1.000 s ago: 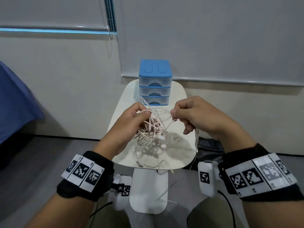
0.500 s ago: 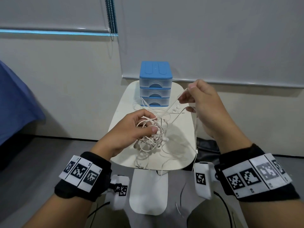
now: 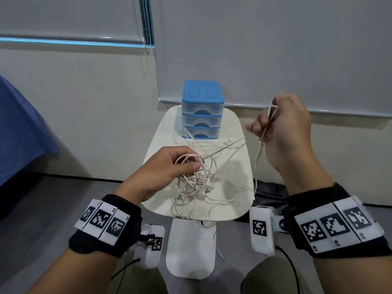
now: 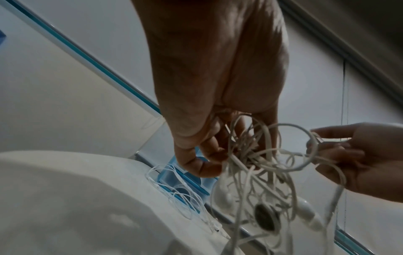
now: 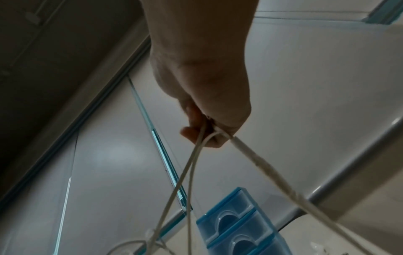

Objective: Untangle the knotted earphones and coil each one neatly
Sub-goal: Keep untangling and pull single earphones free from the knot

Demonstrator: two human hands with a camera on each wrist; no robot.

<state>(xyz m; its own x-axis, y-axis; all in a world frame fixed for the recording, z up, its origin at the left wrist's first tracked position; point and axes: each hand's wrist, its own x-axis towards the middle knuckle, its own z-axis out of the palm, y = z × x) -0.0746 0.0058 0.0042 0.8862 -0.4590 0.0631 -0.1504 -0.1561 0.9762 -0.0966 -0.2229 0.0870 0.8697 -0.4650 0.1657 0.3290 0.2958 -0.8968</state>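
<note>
A tangle of white earphone cords (image 3: pixel 197 179) hangs over the small white table (image 3: pixel 237 166), with earbuds dangling from it (image 4: pixel 268 219). My left hand (image 3: pixel 169 166) grips the knotted bundle (image 4: pixel 246 148) between thumb and curled fingers, just above the table. My right hand (image 3: pixel 282 128) is raised up and to the right, beyond the table's right edge. It pinches a cord (image 5: pixel 196 155), and strands run taut from it down to the bundle (image 3: pixel 229 145). Another loose earphone cord (image 3: pixel 182 134) lies on the table by the drawers.
A blue three-drawer plastic box (image 3: pixel 202 109) stands at the table's far end against the wall. Some cord ends hang over the near table edge (image 3: pixel 203 221). A dark bag (image 3: pixel 269 194) lies on the floor to the right, blue fabric (image 3: pixel 19 128) at far left.
My right hand has pulled away from the left, going up and to the right and drawing a cord out of the tangle. The left hand stays put, holding the bundle.
</note>
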